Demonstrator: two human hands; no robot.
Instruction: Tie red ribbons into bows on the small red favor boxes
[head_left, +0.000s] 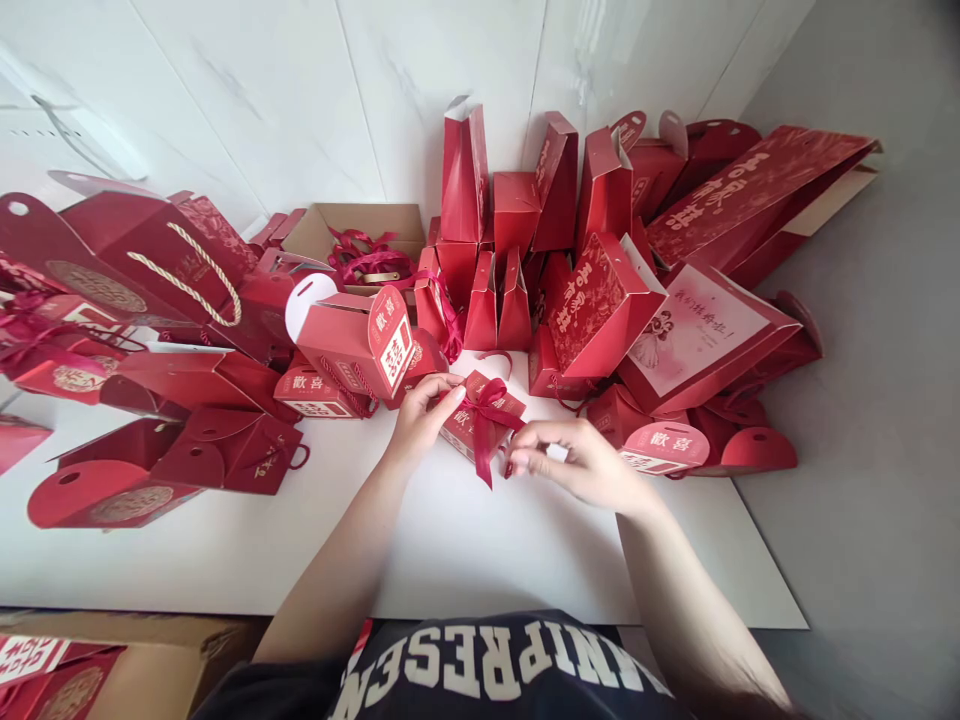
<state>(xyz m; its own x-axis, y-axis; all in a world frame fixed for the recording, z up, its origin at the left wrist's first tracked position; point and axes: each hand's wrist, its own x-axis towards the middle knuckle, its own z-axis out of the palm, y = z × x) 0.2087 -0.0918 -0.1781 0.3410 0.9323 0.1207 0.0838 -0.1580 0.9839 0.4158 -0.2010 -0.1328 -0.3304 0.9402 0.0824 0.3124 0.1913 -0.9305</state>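
Note:
A small red gift box [459, 430] with gold lettering lies on the white table in front of me. Across its top is a bow of dark red ribbon [487, 405], one tail hanging over the near edge. My left hand [426, 412] is at the box's left side, thumb and forefinger closed at the bow's left loop. On the right, my right hand [562, 460] has its fingers curled together at the end of a ribbon tail, beside the box's near right corner. The fingertips partly hide that tail.
Red gift boxes [375, 345] and red paper bags [600, 310] crowd the back and both sides of the white table [480, 560]. A cardboard box [300, 235] of loose ribbon stands behind. Another carton [165, 650] sits below the table's front left edge. A grey wall rises at right.

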